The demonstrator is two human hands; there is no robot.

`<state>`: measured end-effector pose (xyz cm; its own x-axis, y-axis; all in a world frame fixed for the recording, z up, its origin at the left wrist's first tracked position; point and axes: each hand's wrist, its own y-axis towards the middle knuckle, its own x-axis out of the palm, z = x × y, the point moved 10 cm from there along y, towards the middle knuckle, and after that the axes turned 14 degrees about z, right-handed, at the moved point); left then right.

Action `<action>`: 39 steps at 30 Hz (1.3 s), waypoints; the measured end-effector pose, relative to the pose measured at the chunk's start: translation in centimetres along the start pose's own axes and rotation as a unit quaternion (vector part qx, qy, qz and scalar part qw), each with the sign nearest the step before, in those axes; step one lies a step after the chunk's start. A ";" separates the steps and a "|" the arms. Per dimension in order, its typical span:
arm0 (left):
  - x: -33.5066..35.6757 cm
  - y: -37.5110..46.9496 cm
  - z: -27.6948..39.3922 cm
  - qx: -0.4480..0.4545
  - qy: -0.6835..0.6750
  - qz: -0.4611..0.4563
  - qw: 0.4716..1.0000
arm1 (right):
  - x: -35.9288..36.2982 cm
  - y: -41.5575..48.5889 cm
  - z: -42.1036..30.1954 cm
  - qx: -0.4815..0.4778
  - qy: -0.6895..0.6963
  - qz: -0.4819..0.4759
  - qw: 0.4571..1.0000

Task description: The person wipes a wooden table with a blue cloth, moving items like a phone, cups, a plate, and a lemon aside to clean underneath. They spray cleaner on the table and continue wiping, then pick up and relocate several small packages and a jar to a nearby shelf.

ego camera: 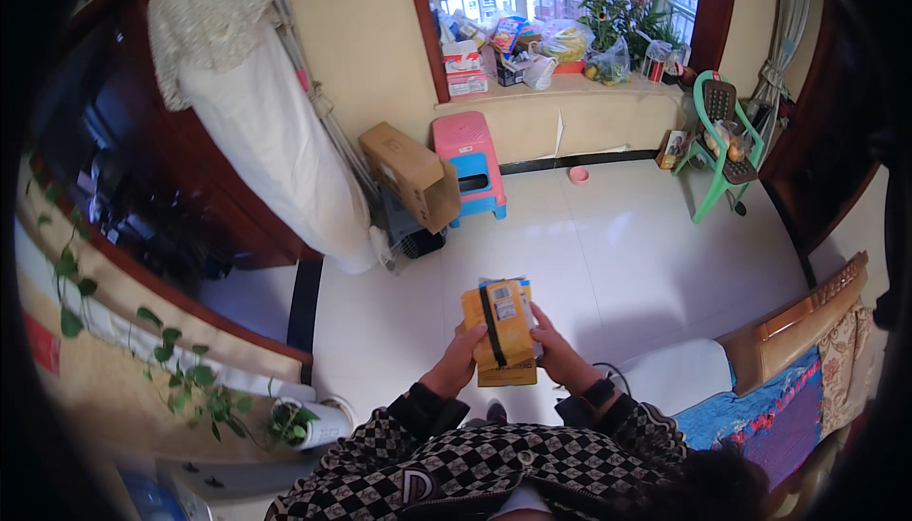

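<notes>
In front of my body I hold a stack of flat packets (511,332), mostly yellow-orange, between both hands. A dark strip runs lengthwise down the top packet, and a white label with a printed code sits near its far end. Blue and white edges of other layers show at the far and right sides. My left hand (456,363) grips the left side, thumb on top. My right hand (559,351) clasps the right side, with a dark band (598,393) at the wrist. The fingers beneath the stack are hidden.
A cardboard box (406,172) leans beside stacked pink and blue plastic stools (467,158). A green chair (723,143) holds a bag. The windowsill (570,93) bears bags, boxes and plants. A wooden sofa (791,329) stands right; a potted vine (292,421) sits left.
</notes>
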<state>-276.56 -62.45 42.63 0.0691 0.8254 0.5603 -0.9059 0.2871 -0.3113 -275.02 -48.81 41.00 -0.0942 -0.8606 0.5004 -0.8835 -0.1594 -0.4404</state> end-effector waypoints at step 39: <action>6.9 91.0 34.4 0.044 0.045 0.055 0.996 | -3.6 83.0 -53.6 -0.079 0.089 -0.060 0.991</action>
<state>-372.85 -47.35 44.58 0.0004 0.8911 0.4539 -0.9431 0.1513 -0.2961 -372.60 -33.03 42.58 -0.0509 -0.7383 0.6726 -0.9527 -0.1662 -0.2544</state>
